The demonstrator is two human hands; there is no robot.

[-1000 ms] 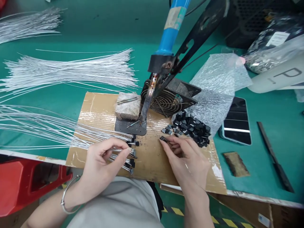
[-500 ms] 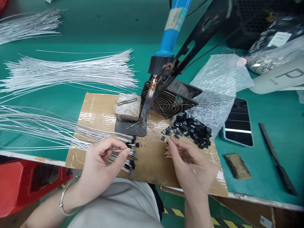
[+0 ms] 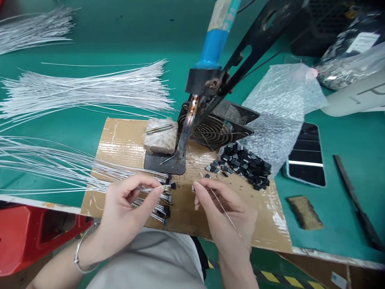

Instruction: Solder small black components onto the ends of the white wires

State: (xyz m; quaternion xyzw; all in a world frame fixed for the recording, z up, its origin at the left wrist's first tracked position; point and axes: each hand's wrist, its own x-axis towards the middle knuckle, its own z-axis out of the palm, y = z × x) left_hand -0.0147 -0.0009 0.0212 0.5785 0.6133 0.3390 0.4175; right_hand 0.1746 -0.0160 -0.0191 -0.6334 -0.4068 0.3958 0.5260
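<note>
My left hand (image 3: 132, 212) is closed in a pinch, with the pale end of a thin wire (image 3: 166, 186) at its fingertips. Beneath and beside it lie white wires (image 3: 120, 170) ending in black connectors (image 3: 167, 210). Opposite, my right hand (image 3: 225, 212) is also closed, thumb and forefinger pinching a small dark connector (image 3: 193, 188) that they mostly hide. A thin silvery solder wire (image 3: 224, 208) runs across that hand. A heap of loose black connectors (image 3: 246, 164) is spread just beyond it. Above the gap between my hands, a soldering iron (image 3: 188, 128) points down in its stand.
A cardboard sheet (image 3: 117, 136) covers the bench front. Behind it are a block with metal rods (image 3: 161, 142), a small fan (image 3: 210, 128) and a bundle of white wires (image 3: 90, 90). Rightward lie bubble wrap (image 3: 273, 104), a phone (image 3: 306, 156), a brown pad (image 3: 305, 212) and a file-like tool (image 3: 355, 196).
My right hand has moved left, away from the connector heap and closer to my left hand, with a small connector now at its fingertips. My left hand has barely moved.
</note>
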